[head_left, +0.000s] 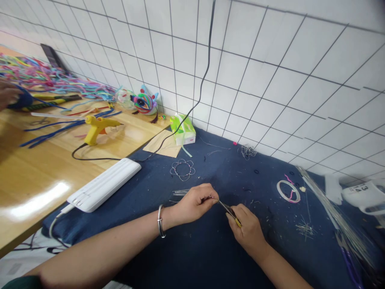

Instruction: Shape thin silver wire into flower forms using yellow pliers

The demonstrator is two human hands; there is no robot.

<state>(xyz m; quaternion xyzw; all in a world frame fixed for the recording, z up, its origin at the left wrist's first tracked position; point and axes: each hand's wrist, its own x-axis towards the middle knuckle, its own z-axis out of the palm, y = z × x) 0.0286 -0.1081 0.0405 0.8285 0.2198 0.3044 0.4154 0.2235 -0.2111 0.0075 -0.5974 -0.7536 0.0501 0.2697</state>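
Note:
My left hand (197, 202), with a silver bangle (161, 221) on its wrist, pinches a thin wire piece near the middle of the dark blue cloth (180, 257). To its right, my right hand (247, 225) is wrapped round pliers (230, 210) with a yellow handle end. The pliers' tip points up-left and meets the wire by my left fingertips. A flower-shaped wire ring (183, 170) lies beyond my left hand. Several short straight wires (180, 193) lie partly behind that hand.
A white power strip (104, 184) and yellow glue gun (96, 127) are left. Tissue pack (183, 130) and tangled wire (248, 151) lie near the wall. Right are a tape roll (288, 191), long wires (333, 208) and purple-handled pliers (350, 263). Another person's hand (8, 94) shows far left.

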